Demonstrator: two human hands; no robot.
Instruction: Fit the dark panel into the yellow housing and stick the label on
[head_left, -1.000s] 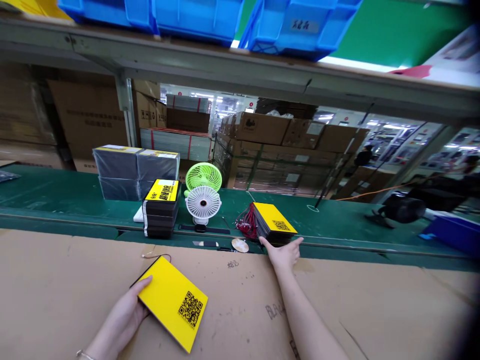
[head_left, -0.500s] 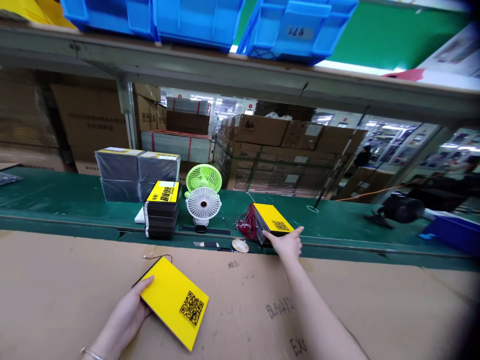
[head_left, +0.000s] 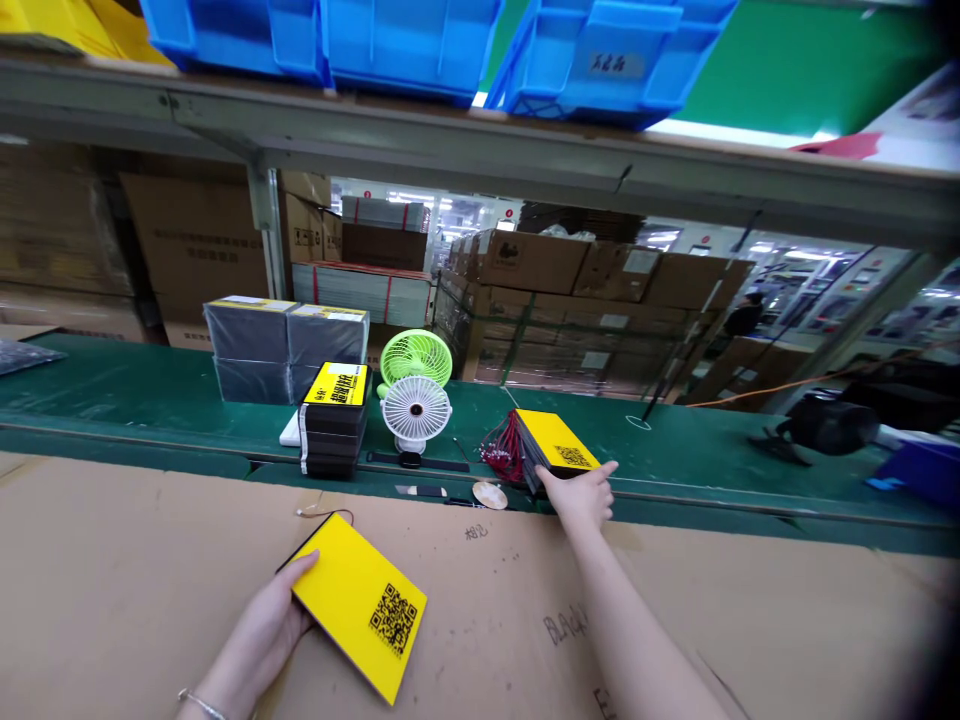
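left hand [head_left: 264, 632]: pinching the panel at its left edge, thumb on the top face, fingers underneath; a bracelet [head_left: 201, 703] circles the wrist.
panel [head_left: 349, 585]: flat, four-sided, bright yellow on top with a dark edge; a black qr code is printed near the end away from the thumb, with a line of tiny print beside it, too small to read.
panel's place: over the cardboard [head_left: 150, 560], turned askew; cannot tell if its near corner touches.
thin wire [head_left: 341, 513]: loops out at the panel's far corner, ending in a small pale connector.
right hand [head_left: 579, 497]: thumb and fingers spread apart across the stack's near end; cannot tell if it grips.
stack [head_left: 549, 432]: on the green bench [head_left: 690, 450], topped by a yellow face with a matching qr code, its layered sides dark.
red wires [head_left: 502, 448]: bunched at the stack's left side.
disc [head_left: 490, 495]: round and pale, near the red wires.
white fan [head_left: 417, 408]: left of the wires, in front of a green fan [head_left: 427, 350].
black pile [head_left: 330, 435]: yellow-topped with black lettering, beside the white fan.
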